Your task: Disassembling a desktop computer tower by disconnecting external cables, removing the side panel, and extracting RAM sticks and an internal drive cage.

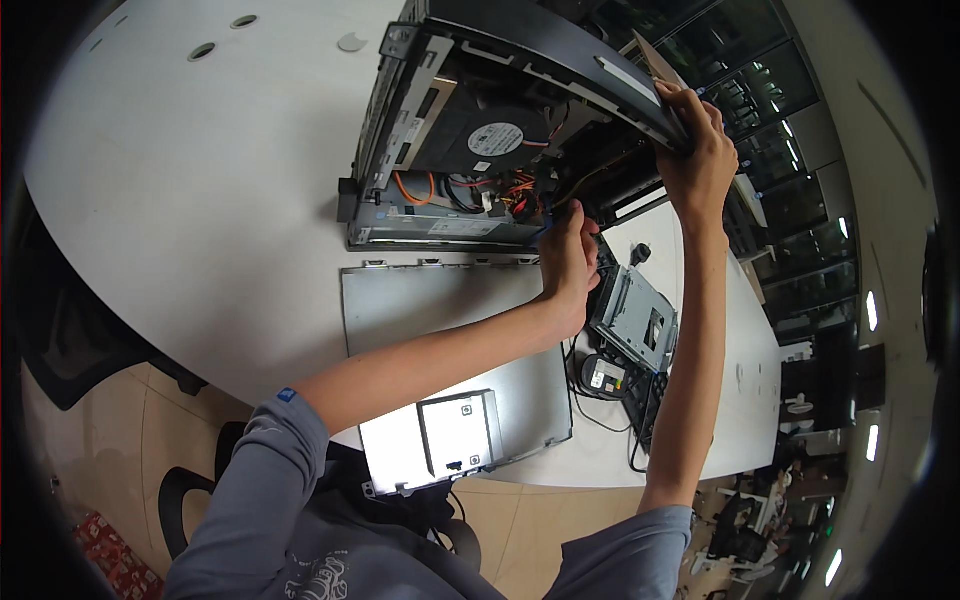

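An opened desktop computer case (480, 240) stands upright on the table, its inside facing me. A black fan unit (470, 140), orange cables and a bundle of coloured wires show within. My right hand (700, 150) is closed over the top right corner of the case, fingers wrapped round its edge. At the lower right edge of the case is my left hand (568, 262), thumb up against the inside and fingers curled round the edge; their tips are partly hidden. Below my left forearm lies the flat metal side panel (430, 300).
A metal drive bracket (640, 320) lies right of my left hand, near a round black fan cooler (604, 376) with cables. The white table (200, 180) curves away at left. A black chair (90, 320) stands beside it.
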{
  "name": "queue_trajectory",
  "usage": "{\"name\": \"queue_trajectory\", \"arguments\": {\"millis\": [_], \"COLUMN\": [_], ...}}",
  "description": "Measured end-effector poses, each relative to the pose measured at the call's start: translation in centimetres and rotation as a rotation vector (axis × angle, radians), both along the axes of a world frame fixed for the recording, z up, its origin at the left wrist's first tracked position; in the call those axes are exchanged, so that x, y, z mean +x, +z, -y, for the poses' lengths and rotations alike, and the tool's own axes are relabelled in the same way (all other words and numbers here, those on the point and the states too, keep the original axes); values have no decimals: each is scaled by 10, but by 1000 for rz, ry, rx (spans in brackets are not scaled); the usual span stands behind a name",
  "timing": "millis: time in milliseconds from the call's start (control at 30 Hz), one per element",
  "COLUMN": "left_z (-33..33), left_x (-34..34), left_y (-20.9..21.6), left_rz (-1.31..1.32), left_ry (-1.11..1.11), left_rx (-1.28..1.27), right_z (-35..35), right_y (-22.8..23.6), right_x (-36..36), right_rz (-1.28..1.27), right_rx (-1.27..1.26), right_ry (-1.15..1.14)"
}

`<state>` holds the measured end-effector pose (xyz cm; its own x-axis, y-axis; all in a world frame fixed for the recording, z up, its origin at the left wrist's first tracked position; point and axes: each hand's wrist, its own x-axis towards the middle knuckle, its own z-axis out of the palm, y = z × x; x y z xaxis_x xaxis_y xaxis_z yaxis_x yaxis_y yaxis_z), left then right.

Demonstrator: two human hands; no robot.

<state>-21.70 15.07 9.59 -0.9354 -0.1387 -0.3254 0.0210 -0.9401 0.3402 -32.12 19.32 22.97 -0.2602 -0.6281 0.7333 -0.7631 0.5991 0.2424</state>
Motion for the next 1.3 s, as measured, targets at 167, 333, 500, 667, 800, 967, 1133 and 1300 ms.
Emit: {"name": "queue_trajectory", "arguments": {"millis": [167, 333, 500, 667, 800, 967, 1133, 1300], "left_z": [3, 3, -4, -15, -28, -22, -27, -8], "left_x": [-2, -4, 3, 15, 19, 22, 13, 7], "left_y": [0, 3, 7, 5, 13, 12, 12, 13], "left_rz": [22, 38, -31, -24, 25, 38, 99, 60], "left_ry": [26, 42, 60, -85, -124, -114, 34, 161], "left_rx": [-9, 2, 34, 32, -6, 10, 84, 47], "right_z": [1, 2, 4, -1, -5, -8, -59, -92], "right_y": [0, 0, -2, 4, 9, -16, -81, -138], "right_x": [-2, -6, 3, 7, 16, 48, 80, 85], "right_rz": [38, 23, 110, 240, 236, 75, 75, 264], "right_rx": [-8, 4, 5, 44, 75, -154, -707, -839], "right_ry": [-30, -2, 43, 96, 54, 112, 34, -85]}}
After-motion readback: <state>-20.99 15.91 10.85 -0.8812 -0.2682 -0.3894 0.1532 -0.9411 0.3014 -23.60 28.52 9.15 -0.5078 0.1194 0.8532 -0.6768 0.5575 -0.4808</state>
